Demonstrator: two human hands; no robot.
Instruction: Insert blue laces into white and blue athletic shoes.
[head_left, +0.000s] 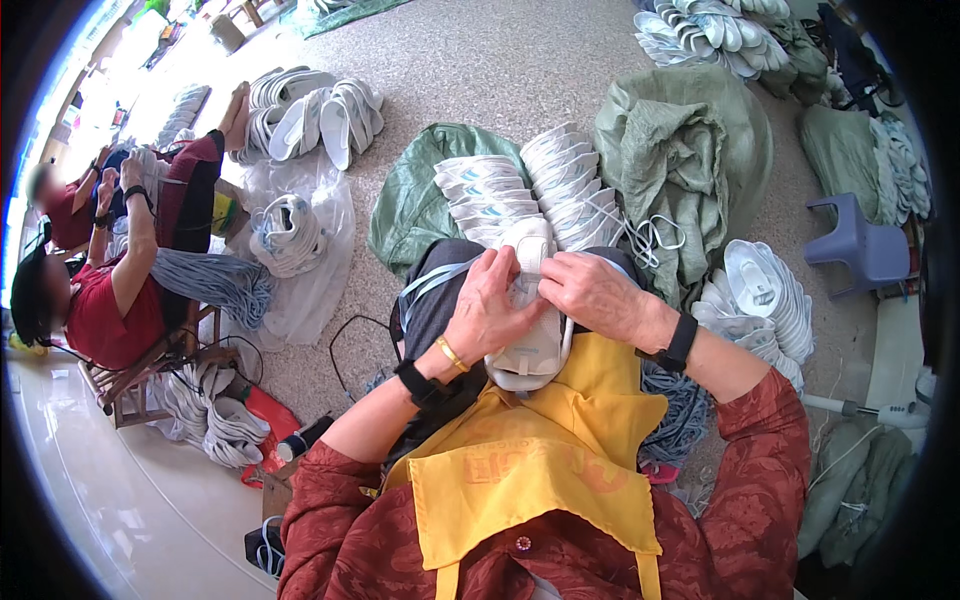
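A white shoe upper (530, 355) lies on my lap, its rounded end toward me. My left hand (488, 308) is closed on its left side, with the thumb across the opening. At the opposite edge my right hand (598, 298) pinches with curled fingers; whether a lace is also in that pinch is hidden. Pale blue laces (435, 283) hang over my left thigh. Just beyond my knees stand two stacks of white shoe uppers, a left stack (487, 195) and a right stack (570, 190). My yellow apron (540, 490) spreads beneath the near end of the shoe.
A green sack (680, 140) slumps at the front right, beside piled white shoe parts (765, 290). Grey-blue laces (675, 410) bunch by my right thigh. A purple stool (858, 245) stands farther right. At left sits a co-worker (115, 300) near bundled laces (220, 285).
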